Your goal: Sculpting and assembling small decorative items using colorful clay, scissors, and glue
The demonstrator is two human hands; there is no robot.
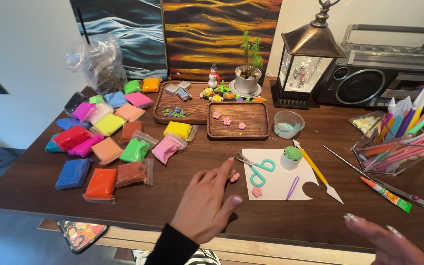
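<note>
My left hand [206, 205] hovers over the dark wooden table [35, 196], fingers spread and empty, its fingertips near a small pink clay piece [235, 177]. Just to its right lie teal-handled scissors [258, 170] on a white paper sheet [277, 182], along with a pink clay flower [256, 192], a purple tool [292, 188] and a small white tub of green clay [291, 157]. My right hand [386, 241] is at the bottom right corner, fingers apart, holding nothing. A yellow-handled sculpting knife [318, 172] lies beside the paper.
Several coloured clay packs [106, 142] cover the left side. Two wooden trays [238, 120] hold clay flowers and figures. Behind stand a potted plant [248, 73], a lantern [307, 59] and a radio [369, 83]. A clear holder of tools [398, 142] and a glue tube [386, 194] sit right.
</note>
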